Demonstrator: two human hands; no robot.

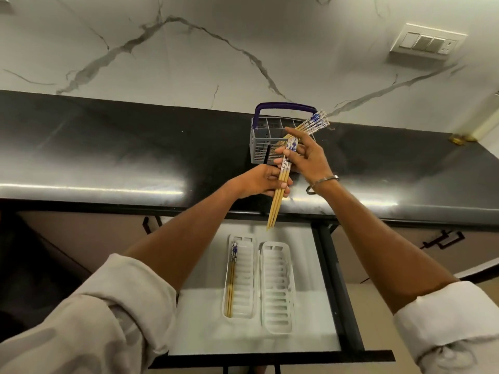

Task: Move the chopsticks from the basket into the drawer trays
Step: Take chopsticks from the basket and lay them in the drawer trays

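The task is partly done. In the open drawer [318, 306] lie two white slotted trays side by side: the left tray [243, 279] already holds a few chopsticks [231, 282] along its left edge, patterned ends away from the person, while the right tray [278, 287] looks bare. Above the drawer, over the dark counter [108, 147], both hands work on what remains. The left hand [259, 182] is curled around a small bunch [279, 190] of about three chopsticks near their middle, their plain tips pointing down toward the drawer and their patterned tops reaching up between the two hands. The right hand [302, 155], a bangle [322, 182] at its wrist, has its fingers loosely bent around the top of that bunch, and it also appears to hold a second cluster [313, 124] that slants up and right past the basket [267, 147]; just which fingers pin the cluster cannot be told. The grey basket with its purple handle stands on the counter right behind the hands; its visible compartments seem empty, though the hands hide its near right part. By this reading, the basket is nearly or wholly cleared, and what is left is to lay both held groups into the trays, likely starting with the lower bunch.
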